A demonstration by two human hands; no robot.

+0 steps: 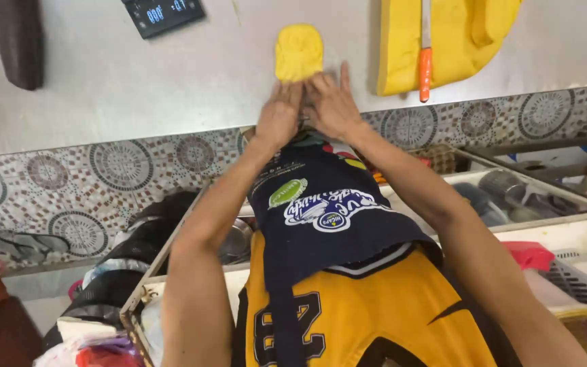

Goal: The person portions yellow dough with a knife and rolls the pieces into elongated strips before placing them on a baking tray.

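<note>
Small yellow dough piece (pixel 298 51) lies flat on pale tabletop (pixel 171 81). Left hand (pixel 278 115) and right hand (pixel 331 105) side by side, touching, both flattened palm-down, fingers stretched out; fingertips press the dough piece's near edge, nothing gripped. Larger yellow dough slab (pixel 456 34) right of the dough piece, well apart, with an orange-handled knife (pixel 426 58) lying on it. Digital scale (pixel 163 13) left of the dough piece, at far edge. Dark object (pixel 18 41) far left.
</note>
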